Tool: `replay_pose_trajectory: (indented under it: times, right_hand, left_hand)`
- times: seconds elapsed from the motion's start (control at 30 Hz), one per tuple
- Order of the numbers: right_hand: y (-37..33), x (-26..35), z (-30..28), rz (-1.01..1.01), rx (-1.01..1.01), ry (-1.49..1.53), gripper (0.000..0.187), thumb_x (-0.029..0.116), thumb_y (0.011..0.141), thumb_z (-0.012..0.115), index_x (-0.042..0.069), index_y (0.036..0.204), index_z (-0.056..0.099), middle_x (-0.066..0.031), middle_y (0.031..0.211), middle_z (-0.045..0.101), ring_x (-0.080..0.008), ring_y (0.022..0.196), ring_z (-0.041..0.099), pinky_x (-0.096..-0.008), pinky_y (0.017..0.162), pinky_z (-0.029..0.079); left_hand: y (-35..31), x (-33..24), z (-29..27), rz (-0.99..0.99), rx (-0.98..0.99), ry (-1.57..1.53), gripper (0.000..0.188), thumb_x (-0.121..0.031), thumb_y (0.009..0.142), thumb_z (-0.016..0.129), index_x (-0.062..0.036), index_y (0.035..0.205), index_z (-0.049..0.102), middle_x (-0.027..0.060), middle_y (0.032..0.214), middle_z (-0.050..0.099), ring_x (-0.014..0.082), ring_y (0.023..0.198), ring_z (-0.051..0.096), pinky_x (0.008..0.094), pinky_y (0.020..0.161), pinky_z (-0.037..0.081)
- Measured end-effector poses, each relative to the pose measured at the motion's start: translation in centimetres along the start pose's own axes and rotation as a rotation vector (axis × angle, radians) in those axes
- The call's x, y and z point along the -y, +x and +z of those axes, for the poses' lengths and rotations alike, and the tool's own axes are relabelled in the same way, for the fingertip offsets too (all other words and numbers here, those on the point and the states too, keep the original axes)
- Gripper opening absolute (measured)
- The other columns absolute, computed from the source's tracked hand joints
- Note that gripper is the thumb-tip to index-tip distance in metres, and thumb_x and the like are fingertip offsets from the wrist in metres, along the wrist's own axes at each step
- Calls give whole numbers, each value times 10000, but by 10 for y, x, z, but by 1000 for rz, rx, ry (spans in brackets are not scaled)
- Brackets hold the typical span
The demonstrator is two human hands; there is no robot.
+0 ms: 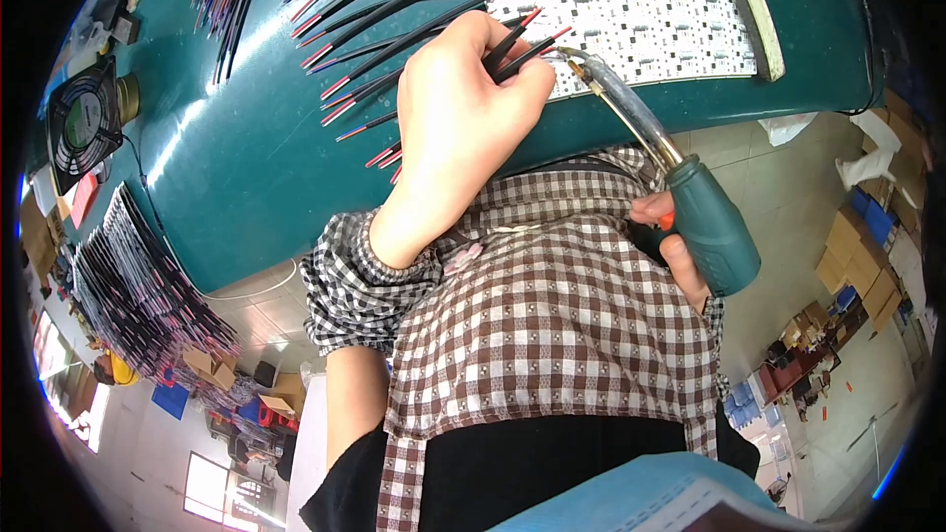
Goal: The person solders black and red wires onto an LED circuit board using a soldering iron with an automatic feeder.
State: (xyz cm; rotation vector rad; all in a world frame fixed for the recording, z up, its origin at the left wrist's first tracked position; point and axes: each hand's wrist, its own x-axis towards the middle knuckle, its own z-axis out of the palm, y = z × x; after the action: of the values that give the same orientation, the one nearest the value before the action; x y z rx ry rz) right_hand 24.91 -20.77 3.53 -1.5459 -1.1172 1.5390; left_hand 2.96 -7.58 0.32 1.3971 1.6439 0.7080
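Note:
My left hand (458,103) is closed around a black two-core cable (514,61), its stripped red end pointing up and right over the near edge of a white circuit board panel (641,15). In my right hand (678,254) is a soldering iron (711,227) with a green handle, mostly hiding my fingers. The iron's bent tip reaches the panel's edge, close to the cable end; whether they touch I cannot tell. Several black cables (379,64) fan out in a row to the left, their far ends on the panel and partly behind my left hand.
A pale bar (754,10) lies along the panel's right side on the green table (246,202). Another cable bundle (234,0) lies at the back left. A black fan (87,123) stands at the left edge, with a big cable pile (138,281) below it.

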Motion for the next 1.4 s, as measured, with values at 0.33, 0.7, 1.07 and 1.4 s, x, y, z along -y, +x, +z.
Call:
replay_pose_trajectory:
  times: [0.33, 0.7, 1.07, 1.4]
  right_hand:
    - [-6, -17, 1, -107, -52, 38, 590, 169, 818, 750, -92, 1270, 473, -148, 954, 677, -228, 963, 659, -363, 850, 540]
    - [2, 1, -7, -33, -107, 176, 752, 260, 813, 766, -89, 1358, 382, -186, 1085, 630, -301, 1057, 623, -399, 879, 545]
    - [6, -20, 24, -323, -251, 109, 621, 110, 753, 805, -24, 1291, 525, -95, 1017, 702, -148, 909, 677, -298, 837, 535]
    - [7, -24, 9, -210, -160, 274, 668, -17, 781, 740, -54, 1362, 410, -208, 1114, 652, -199, 947, 673, -314, 823, 560]
  left_hand:
    - [-5, 4, -3, -4, -3, -6, 206, -165, 691, 681, 18, 755, 612, 146, 728, 680, 274, 664, 672, 355, 650, 516]
    - [6, -5, 4, 66, 26, 5, 215, -177, 713, 678, 10, 792, 605, 157, 701, 644, 290, 624, 632, 368, 618, 495]
    - [-14, -7, -19, -41, 105, -167, 227, -142, 1030, 390, -21, 1211, 455, 44, 663, 541, 87, 529, 517, 231, 501, 428]
    - [0, -5, -14, -147, 181, -322, 179, -184, 983, 497, -12, 1020, 531, 21, 701, 516, 85, 550, 460, 250, 531, 402]
